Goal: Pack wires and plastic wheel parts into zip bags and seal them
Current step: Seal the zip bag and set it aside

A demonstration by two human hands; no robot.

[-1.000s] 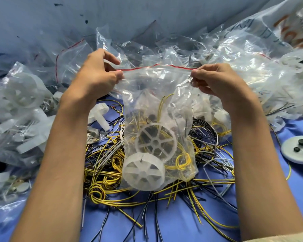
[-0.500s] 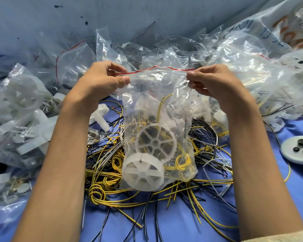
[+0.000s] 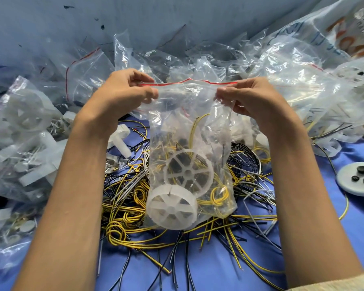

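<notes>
Now, zip bag (image 3: 187,122) top pinched btwn fingers (image 3: 149,93), L hand (image 3: 122,91), R hand (image 3: 254,97).

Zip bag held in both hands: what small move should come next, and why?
Probably pinch the red zip strip shut from one end. The left hand and right hand each pinch a top corner of the zip bag; two wheel parts and yellow wires already sit inside, and the strip looks unsealed.

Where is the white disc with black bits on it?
The white disc lies on the blue cloth at the head view's right edge, right of the wire pile.
</notes>
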